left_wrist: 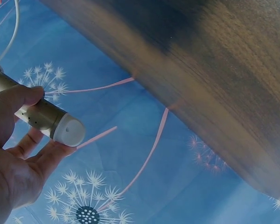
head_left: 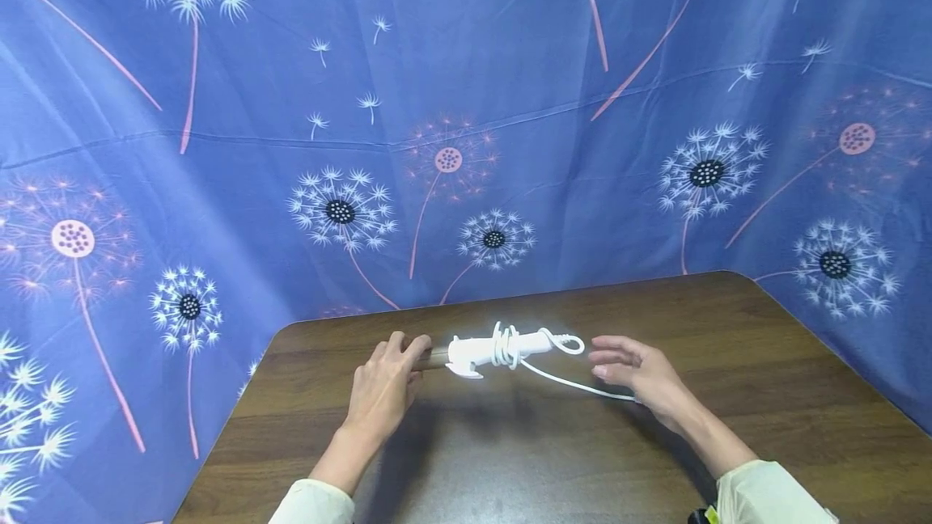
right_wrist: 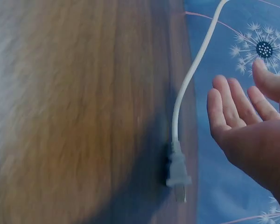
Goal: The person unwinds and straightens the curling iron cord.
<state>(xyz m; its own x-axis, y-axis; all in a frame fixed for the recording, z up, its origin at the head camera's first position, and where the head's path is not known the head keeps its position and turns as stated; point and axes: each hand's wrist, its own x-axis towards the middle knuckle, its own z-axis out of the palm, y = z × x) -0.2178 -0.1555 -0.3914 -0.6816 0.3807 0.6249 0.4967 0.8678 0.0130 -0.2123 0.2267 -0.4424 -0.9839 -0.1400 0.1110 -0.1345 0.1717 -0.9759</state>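
Note:
My left hand [head_left: 384,385] grips the gold barrel [head_left: 433,358] of a curling iron, held level above the table. In the left wrist view, the thumb and fingers curl round the barrel [left_wrist: 42,114] near its white tip [left_wrist: 69,130]. The iron's white handle [head_left: 476,352] points right, with its white cord [head_left: 505,346] wound round it in several turns. A loose length of cord hangs toward my right hand [head_left: 641,374], which holds nothing; its fingers are loosely bent. In the right wrist view, the two-prong plug [right_wrist: 178,172] dangles beside the right hand [right_wrist: 247,123], apart from it.
A brown wood-grain table [head_left: 568,459] lies under both hands. Behind it hangs a blue cloth [head_left: 553,144] with a dandelion print. A small black and yellow thing [head_left: 702,516] shows at the right sleeve by the bottom edge.

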